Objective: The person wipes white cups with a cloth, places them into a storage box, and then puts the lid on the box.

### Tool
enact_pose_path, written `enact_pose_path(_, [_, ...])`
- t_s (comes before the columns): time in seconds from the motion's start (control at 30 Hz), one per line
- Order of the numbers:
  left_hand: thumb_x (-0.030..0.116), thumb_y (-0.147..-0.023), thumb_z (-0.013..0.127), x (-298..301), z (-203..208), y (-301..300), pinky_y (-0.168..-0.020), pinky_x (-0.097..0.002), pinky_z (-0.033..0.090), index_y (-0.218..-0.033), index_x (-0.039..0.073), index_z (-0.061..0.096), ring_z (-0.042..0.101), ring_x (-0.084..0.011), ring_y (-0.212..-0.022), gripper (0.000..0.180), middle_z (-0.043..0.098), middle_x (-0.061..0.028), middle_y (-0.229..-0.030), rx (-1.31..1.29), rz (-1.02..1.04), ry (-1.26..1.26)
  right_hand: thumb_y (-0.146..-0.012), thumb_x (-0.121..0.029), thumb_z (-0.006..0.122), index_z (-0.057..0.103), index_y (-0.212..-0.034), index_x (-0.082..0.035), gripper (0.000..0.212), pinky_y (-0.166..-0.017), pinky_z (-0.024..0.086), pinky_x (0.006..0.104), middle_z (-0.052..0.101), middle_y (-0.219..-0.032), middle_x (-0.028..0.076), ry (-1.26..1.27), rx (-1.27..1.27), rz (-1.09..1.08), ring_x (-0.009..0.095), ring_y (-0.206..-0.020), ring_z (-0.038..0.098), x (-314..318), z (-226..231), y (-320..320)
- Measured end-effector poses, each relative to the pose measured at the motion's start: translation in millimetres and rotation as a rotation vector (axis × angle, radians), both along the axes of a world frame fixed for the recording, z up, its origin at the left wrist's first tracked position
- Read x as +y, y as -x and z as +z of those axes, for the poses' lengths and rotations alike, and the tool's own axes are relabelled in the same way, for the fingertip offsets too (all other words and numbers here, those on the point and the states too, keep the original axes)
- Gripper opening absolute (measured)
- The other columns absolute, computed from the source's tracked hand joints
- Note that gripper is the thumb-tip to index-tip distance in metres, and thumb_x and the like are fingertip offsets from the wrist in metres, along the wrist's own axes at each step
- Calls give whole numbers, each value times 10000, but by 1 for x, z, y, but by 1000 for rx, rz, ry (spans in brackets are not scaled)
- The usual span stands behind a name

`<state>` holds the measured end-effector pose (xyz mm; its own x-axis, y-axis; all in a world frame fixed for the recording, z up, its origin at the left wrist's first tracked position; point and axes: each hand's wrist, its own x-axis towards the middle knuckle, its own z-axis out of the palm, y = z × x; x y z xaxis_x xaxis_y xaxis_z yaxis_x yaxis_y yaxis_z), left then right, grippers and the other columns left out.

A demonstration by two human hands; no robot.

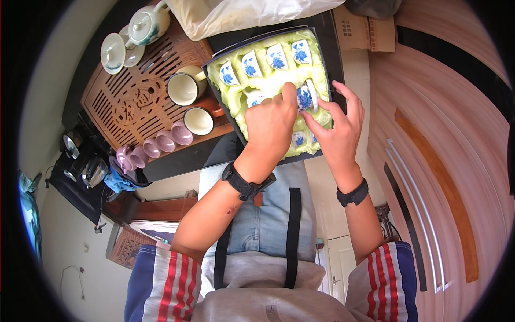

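A dark-edged gift box (322,48) lined with pale yellow-green satin (268,83) lies tilted before me. Several white teacups with blue flowers, one of them a cup (276,57), sit in its far row. My right hand (339,121) has thumb and index finger at the edge of a blue-and-white porcelain vessel (305,98) in the box's middle right; its other fingers stick out. My left hand (271,122), fingers curled, is over the middle of the box against this vessel's left side. What its fingertips hold is hidden. Another white porcelain piece (254,97) shows partly beside it.
A slatted wooden tea tray (123,91) on the left bears a white teapot (147,26), a lidded bowl (113,52), two mugs, one being a cream mug (183,88), and several purple cups (181,133). A plastic bag (241,13) and cardboard box (359,33) lie beyond.
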<state>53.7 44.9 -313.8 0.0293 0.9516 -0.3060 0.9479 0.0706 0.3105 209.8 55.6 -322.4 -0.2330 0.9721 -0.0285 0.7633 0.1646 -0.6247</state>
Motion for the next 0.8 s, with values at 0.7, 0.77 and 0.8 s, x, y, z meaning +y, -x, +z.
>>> enact_pose_path(0.7, [139,-817,764,-11,-10,16,-453,-370,438,-829,109,493,595,-249,-474,273,549,-44,-545,-89,96,-237,-669,-351,914,725,-909,-124,381,-997,381,427,622,-1295,74,-62,-58,-60,287,-1128,568,-1,-6,2])
enact_pose_path(0.77, [119,-821,723,-8,-11,16,-440,-375,429,-820,109,501,575,-244,-450,222,530,-45,-518,-89,81,-274,-665,-362,914,726,-906,-129,385,-998,380,428,624,-1294,72,-66,-74,-62,285,-1126,567,0,-7,1])
enact_pose_path(0.8, [113,-817,721,-7,-11,16,-440,-377,429,-824,108,502,577,-247,-453,220,530,-47,-518,-99,69,-270,-660,-373,914,727,-903,-135,388,-998,378,430,625,-1293,69,-71,-90,-66,283,-1125,567,0,-7,2])
